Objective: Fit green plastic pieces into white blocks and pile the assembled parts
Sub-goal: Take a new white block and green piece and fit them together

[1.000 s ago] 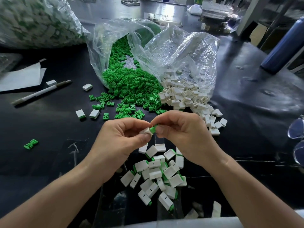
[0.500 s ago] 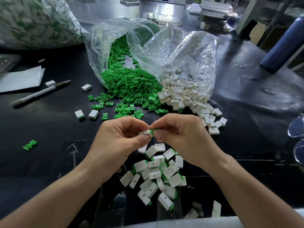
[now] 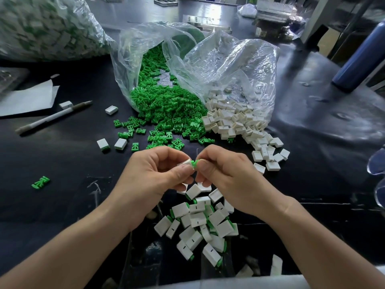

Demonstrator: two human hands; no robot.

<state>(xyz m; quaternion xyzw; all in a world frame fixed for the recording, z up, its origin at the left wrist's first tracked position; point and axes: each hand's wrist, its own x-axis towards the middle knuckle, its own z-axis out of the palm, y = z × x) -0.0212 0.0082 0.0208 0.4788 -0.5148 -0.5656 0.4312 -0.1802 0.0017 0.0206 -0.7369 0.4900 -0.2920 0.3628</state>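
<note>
Pinched between thumb and fingertips, a white block [image 3: 185,163] sits in the left hand [image 3: 154,180], and the right hand [image 3: 227,174] grips a green piece [image 3: 195,163] whose end touches the block's open side. Both are held in the air just above and behind the pile of assembled parts [image 3: 200,222], which lies at the near edge of the table [image 3: 62,163].

That table is dark, glossy and scuffed, with pale scratches left of the pile. Behind the pile a clear plastic bag [image 3: 229,65] lies open, spilling a heap of green pieces [image 3: 166,109] to the pile's rear left and loose white blocks [image 3: 233,119] to its rear right. Far left of the pile lie a pen [image 3: 52,117] and a sheet of white paper [image 3: 27,99]. Behind those sits a big bag of parts [image 3: 48,28].

A blue bottle [image 3: 360,59] leans far to the pile's rear right. Beyond the bags the room shows grey benches and trays, too blurred to read. Each white face in the pile bears only a short dark slit.
</note>
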